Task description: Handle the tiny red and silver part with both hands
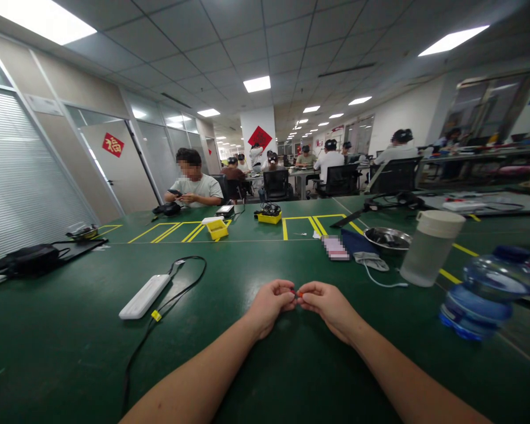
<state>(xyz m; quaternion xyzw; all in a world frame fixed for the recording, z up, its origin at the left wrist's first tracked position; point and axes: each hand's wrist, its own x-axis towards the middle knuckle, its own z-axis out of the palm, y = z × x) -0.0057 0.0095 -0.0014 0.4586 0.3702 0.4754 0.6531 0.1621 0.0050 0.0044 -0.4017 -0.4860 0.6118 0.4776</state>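
My left hand [270,305] and my right hand [325,305] meet fingertip to fingertip just above the green table [229,365]. Pinched in the right fingers is a small orange-red piece [300,294]. A tiny dark red piece [293,292] shows at the left fingertips, mostly covered by them. Both pieces are too small to name, and I cannot tell whether they touch. To the left of the hands lies a white power bank [145,297] with a black cable [146,335] looping from it.
On the right stand a blue-tinted water bottle [486,294], a frosted cup [430,250] and a metal bowl [387,238]. Further back are a yellow bin [216,228], another yellow bin [269,218] with black cables, and yellow tape lines. A person [196,182] sits across the table.
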